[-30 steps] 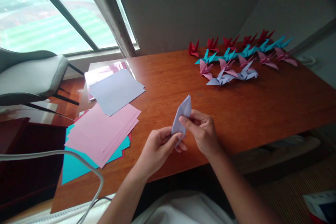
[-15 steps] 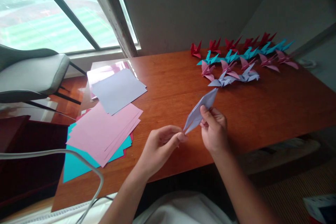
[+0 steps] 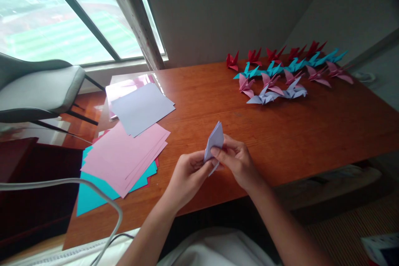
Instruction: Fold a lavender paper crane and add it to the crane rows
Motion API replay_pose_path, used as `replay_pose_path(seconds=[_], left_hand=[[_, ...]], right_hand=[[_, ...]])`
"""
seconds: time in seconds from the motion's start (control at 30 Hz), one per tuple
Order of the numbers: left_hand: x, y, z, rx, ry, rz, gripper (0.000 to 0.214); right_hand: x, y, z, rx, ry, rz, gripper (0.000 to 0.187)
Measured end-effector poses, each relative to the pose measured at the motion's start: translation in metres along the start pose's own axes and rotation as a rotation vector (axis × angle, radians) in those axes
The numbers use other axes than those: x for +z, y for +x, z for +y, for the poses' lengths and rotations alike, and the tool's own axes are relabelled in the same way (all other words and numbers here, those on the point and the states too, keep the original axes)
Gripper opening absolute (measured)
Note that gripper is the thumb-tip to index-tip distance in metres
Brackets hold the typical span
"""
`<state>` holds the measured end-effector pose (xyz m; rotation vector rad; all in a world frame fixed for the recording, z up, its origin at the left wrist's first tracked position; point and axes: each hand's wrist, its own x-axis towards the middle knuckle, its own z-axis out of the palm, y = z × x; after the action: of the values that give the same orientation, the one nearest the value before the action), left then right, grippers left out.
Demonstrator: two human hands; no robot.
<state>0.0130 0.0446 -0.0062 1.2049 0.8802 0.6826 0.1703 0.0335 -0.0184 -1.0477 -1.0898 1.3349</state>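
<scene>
A folded lavender origami paper [image 3: 215,138] is held upright above the near part of the table, its pointed tip up. My left hand [image 3: 190,176] pinches its lower left edge between thumb and fingers. With the thumb across its front face, my right hand [image 3: 238,158] grips the same paper from the right. A narrow flap of it sticks out below, between the two hands. The fingers behind the paper are partly hidden. Beyond my hands, two finished lavender paper cranes [image 3: 264,97] sit on the wooden table [image 3: 199,95].
Rows of pink cranes [image 3: 318,75], turquoise cranes [image 3: 272,69] and red cranes [image 3: 274,55] stand at the far right. Left on the table lie lavender sheets [image 3: 143,108], pink sheets [image 3: 124,156] and turquoise sheets [image 3: 93,197]. A grey cable [image 3: 62,182] arches at the lower left, near a chair [image 3: 40,87].
The folded paper has moved left and turned more upright. My right hand has come left with it, close to my left hand, which now grips further up the paper.
</scene>
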Motion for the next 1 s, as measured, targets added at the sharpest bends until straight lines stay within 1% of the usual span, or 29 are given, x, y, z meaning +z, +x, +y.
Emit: replay_pose_path(seconds=[0.07,0.13,0.2,0.27,0.33,0.4,0.47,0.5,0.57,0.6,0.63,0.67,0.73,0.77,0.8,0.87,0.9,1.0], left_hand=[[-0.001,0.000,-0.001,0.014,0.018,0.010,0.035],[-0.002,0.001,-0.001,0.008,0.035,0.001,0.039],[-0.003,0.001,0.000,-0.027,0.016,-0.031,0.039],[-0.003,0.001,0.001,-0.076,-0.012,-0.070,0.037],[-0.003,0.001,0.003,-0.107,-0.008,-0.093,0.034],[-0.003,0.000,0.004,-0.118,0.015,-0.104,0.033],[-0.003,-0.001,0.005,-0.124,0.043,-0.120,0.033],[-0.003,-0.001,0.005,-0.128,0.056,-0.136,0.032],[-0.002,-0.002,0.004,-0.135,0.065,-0.152,0.031],[-0.002,-0.002,0.004,-0.136,0.060,-0.146,0.031],[-0.002,-0.002,0.004,-0.133,0.047,-0.126,0.030],[-0.002,-0.002,0.004,-0.130,0.027,-0.096,0.029],[-0.001,0.000,0.004,-0.117,-0.012,-0.021,0.029],[-0.001,0.001,0.004,-0.107,-0.025,0.013,0.029],[-0.002,0.002,0.005,-0.096,-0.033,0.039,0.030],[-0.002,0.003,0.005,-0.083,-0.044,0.066,0.031],[-0.002,0.003,0.005,-0.081,-0.049,0.068,0.031],[-0.001,0.003,0.005,-0.102,-0.037,0.052,0.029]], right_hand=[[-0.001,0.002,-0.001,-0.018,-0.025,-0.089,0.013],[-0.004,0.004,-0.003,0.002,0.011,-0.211,0.020],[-0.007,0.006,-0.005,0.038,0.054,-0.318,0.025],[-0.012,0.009,-0.008,0.103,0.068,-0.378,0.033],[-0.017,0.013,-0.013,0.159,0.041,-0.390,0.038],[-0.024,0.019,-0.018,0.163,0.003,-0.379,0.039],[-0.031,0.026,-0.023,0.112,0.015,-0.311,0.039],[-0.034,0.030,-0.025,0.078,0.051,-0.240,0.040],[-0.040,0.037,-0.028,0.009,0.141,-0.050,0.041],[-0.041,0.038,-0.028,-0.017,0.159,0.019,0.041],[-0.040,0.039,-0.028,-0.029,0.149,0.050,0.043],[-0.038,0.037,-0.027,-0.022,0.133,0.034,0.046],[-0.030,0.032,-0.023,0.037,0.085,-0.087,0.048],[-0.025,0.028,-0.021,0.059,0.040,-0.144,0.045],[-0.020,0.024,-0.019,0.085,-0.017,-0.192,0.038],[-0.011,0.019,-0.014,0.102,-0.034,-0.190,0.030],[-0.008,0.018,-0.012,0.090,-0.036,-0.164,0.028],[-0.007,0.021,-0.007,0.005,-0.046,-0.006,0.028]])
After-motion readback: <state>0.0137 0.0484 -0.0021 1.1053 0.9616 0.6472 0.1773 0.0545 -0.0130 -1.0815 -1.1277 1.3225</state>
